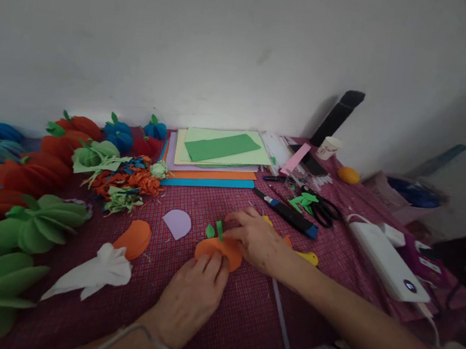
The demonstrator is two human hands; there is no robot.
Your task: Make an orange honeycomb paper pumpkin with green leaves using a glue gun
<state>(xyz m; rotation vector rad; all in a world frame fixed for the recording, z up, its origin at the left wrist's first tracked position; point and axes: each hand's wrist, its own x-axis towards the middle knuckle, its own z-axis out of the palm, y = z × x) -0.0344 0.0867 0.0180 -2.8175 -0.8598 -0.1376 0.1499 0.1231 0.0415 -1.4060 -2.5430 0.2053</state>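
Observation:
An orange paper pumpkin (219,250) with a green stem and leaf (215,230) lies on the red checked tablecloth (240,308). My left hand (192,299) presses its near edge with the fingers laid flat on it. My right hand (256,241) rests on its far right side, fingertips pinched at the green stem. A yellow tool (308,258) lies just behind my right wrist.
Finished paper pumpkins in red (34,172), green (42,223) and blue (120,132) crowd the left. Paper scraps (128,180), orange (135,237) and lilac (177,223) cut shapes, white tissue (93,273), coloured sheets (213,160), black scissors (323,208), a knife (290,214), a white power bank (388,260).

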